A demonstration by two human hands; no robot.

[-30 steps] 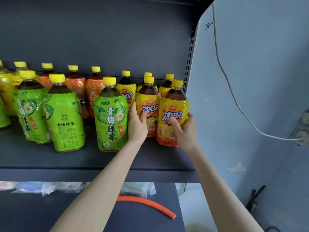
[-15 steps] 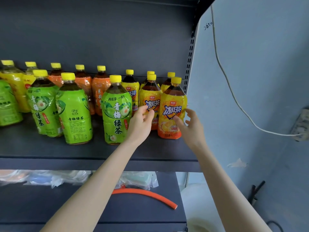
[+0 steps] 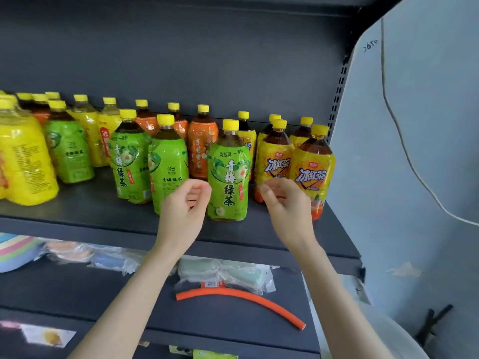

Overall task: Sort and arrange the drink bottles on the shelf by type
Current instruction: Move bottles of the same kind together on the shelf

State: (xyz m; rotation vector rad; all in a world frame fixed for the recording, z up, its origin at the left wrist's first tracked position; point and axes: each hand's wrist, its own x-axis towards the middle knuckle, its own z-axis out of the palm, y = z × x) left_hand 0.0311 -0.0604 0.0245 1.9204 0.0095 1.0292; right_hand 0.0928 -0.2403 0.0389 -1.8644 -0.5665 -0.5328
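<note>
Nothing is gripped: left hand (image 3: 184,211) and right hand (image 3: 285,206) are held loosely curled beside one green bottle (image 3: 228,174). Four green bottles are counted on the shelf (image 3: 103,218).

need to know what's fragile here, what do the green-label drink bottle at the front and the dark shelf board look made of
Green-label drink bottle: seemingly clear plastic, dark tea showing at the neck, under a glossy, wrinkled shrink sleeve, with a yellow plastic-looking cap. Dark shelf board: likely painted sheet metal, matte grey with a thin folded front lip.
</note>
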